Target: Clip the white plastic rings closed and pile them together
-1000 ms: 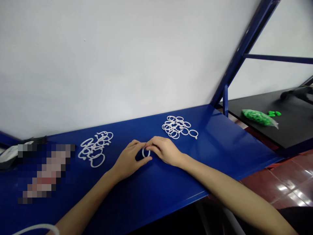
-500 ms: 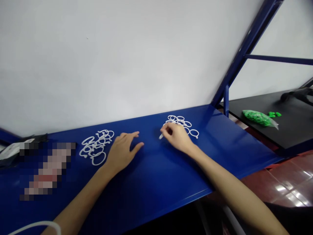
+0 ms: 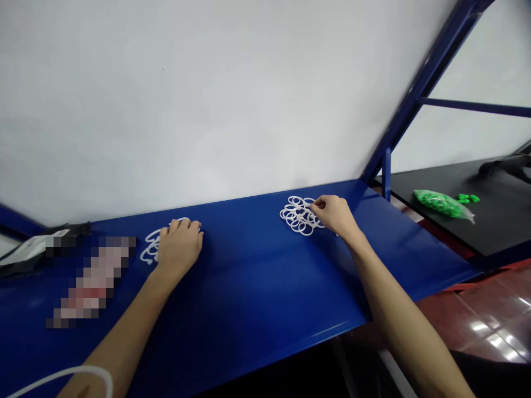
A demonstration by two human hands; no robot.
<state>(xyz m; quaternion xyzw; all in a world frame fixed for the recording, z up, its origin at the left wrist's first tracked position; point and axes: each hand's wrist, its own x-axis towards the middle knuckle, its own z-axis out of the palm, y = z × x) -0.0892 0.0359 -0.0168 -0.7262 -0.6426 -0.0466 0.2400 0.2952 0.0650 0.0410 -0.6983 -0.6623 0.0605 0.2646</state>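
Head view: right fingers (image 3: 328, 201) together at white rings (image 3: 299, 215)

the white rings (image 3: 299, 216) and the white loops (image 3: 150, 253) are looking like smooth plastic with a low sheen. the blue tabletop (image 3: 249, 298) is showing a smooth, glossy coat, and the blue post (image 3: 418, 83) is looking like painted metal. the wall (image 3: 232, 110) is appearing matt. the clear plastic bag (image 3: 442, 203) is glinting, and the polished floor tiles (image 3: 477, 309) are gleaming.
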